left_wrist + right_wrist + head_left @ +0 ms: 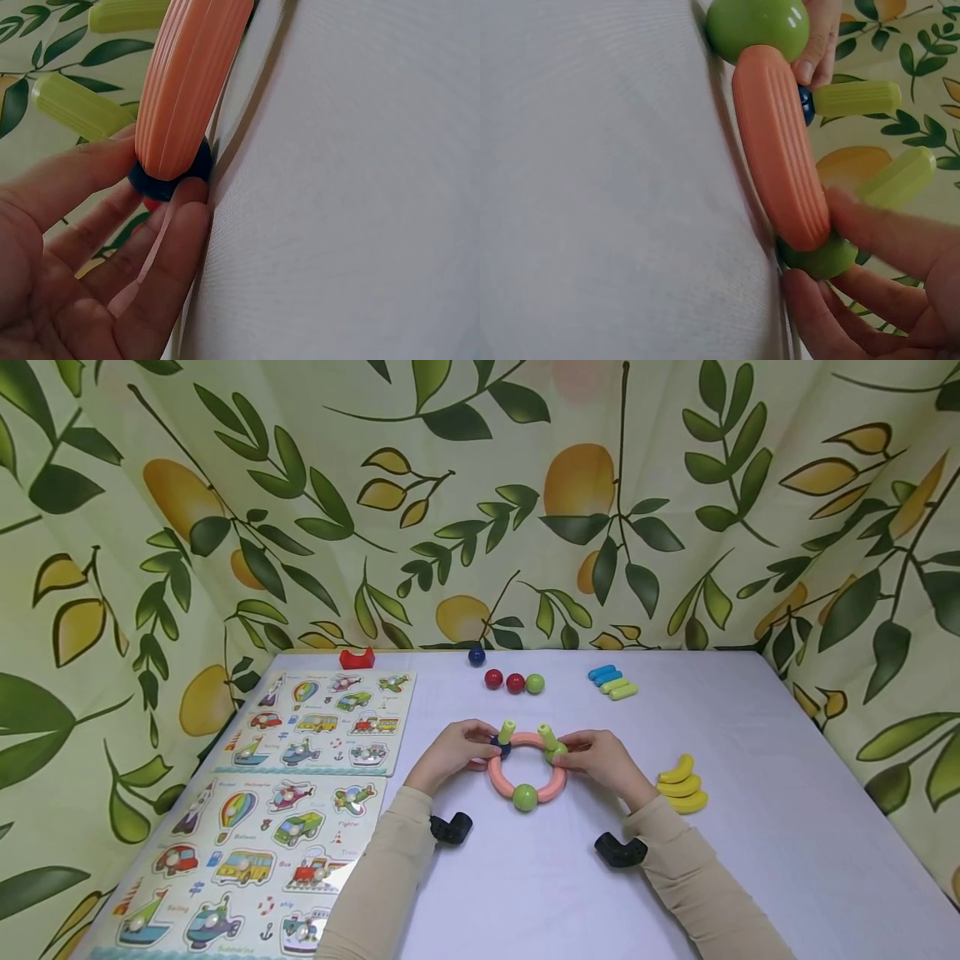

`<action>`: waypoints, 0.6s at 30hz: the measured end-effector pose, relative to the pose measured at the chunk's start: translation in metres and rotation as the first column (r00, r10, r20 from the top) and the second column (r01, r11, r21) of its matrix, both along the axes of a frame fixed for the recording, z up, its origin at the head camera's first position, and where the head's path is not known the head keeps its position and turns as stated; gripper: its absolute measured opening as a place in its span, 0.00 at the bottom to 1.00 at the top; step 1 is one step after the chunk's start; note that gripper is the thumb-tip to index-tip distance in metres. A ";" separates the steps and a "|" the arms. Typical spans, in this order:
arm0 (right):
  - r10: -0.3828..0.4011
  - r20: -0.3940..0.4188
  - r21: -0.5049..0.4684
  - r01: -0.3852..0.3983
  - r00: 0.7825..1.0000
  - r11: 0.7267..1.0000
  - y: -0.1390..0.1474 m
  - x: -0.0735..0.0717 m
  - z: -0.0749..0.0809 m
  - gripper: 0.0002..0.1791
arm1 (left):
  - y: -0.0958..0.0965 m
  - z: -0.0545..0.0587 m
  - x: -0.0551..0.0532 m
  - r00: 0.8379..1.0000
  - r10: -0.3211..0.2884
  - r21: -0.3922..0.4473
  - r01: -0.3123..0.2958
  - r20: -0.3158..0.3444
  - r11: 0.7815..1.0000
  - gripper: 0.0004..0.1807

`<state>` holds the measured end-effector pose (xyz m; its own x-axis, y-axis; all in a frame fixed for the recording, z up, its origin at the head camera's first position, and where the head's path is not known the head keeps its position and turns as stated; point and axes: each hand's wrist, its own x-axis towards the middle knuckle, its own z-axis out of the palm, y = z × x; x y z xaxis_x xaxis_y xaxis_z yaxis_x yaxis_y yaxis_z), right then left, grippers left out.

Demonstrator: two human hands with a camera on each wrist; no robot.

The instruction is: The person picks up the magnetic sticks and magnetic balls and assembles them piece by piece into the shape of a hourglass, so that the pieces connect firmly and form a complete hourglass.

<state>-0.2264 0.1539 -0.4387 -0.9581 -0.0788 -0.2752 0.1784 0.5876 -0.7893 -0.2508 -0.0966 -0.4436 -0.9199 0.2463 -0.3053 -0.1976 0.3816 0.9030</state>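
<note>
Left hand (457,752) pinches the blue ball (498,747) and right hand (600,762) the green ball (555,752) of a pink ring (552,788) — the ring sits at the middle of the white-covered table (525,893), two lime sticks (506,732) jutting from it. Fruit-and-leaf curtains (480,468) hang behind and at both sides. Two boards (398,702) at the left hold vehicle pieces (244,866) — bus, balloon, train among them. Loose balls (515,683) and short sticks (611,679) lie toward the back, a red piece (356,658) behind the boards, bananas (678,787) beside the right sleeve (697,877).
</note>
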 end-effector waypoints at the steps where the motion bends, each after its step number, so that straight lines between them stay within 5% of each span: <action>1: 0.001 -0.006 0.002 -0.001 1.000 1.000 0.000 0.000 -0.001 0.26 | 0.000 0.000 0.000 1.000 0.001 -0.002 -0.001 -0.001 1.000 0.18; 18: 0.031 0.047 0.053 -0.034 0.998 0.998 0.002 -0.001 0.004 0.33 | 0.000 0.001 0.000 0.999 0.037 -0.005 -0.037 0.001 0.999 0.18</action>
